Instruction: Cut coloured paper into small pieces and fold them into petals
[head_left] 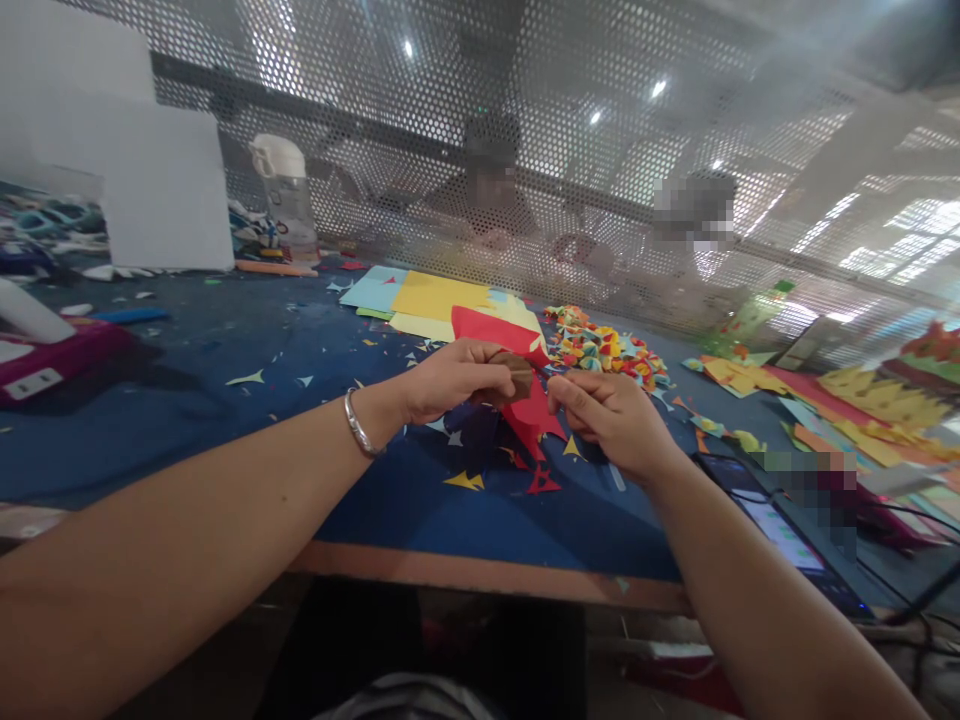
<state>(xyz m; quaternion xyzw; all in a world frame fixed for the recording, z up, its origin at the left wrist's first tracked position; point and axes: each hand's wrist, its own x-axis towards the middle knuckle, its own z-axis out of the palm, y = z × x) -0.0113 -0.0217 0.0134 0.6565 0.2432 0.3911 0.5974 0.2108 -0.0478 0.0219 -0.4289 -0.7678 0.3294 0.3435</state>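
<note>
My left hand (454, 382), with a silver bangle at its wrist, is closed on a small brown rounded piece (514, 375); its material is unclear. Just to the right, my right hand (611, 415) is held in a pinch, and what its fingers grip is hidden. The two hands are slightly apart. Behind and below them lies red paper (499, 332) with cut, pointed edges. Red scraps (544, 482) and yellow scraps (465, 481) lie on the blue tabletop (480, 530) in front. A pale narrow strip (616, 477) shows under my right hand.
Coloured paper sheets (435, 295) and a heap of small folded paper pieces (611, 350) lie beyond my hands. A phone (780, 530) with cables is at right, a clear bottle (292, 200) at back left. A perforated metal screen (390, 190) stands behind; people are beyond it.
</note>
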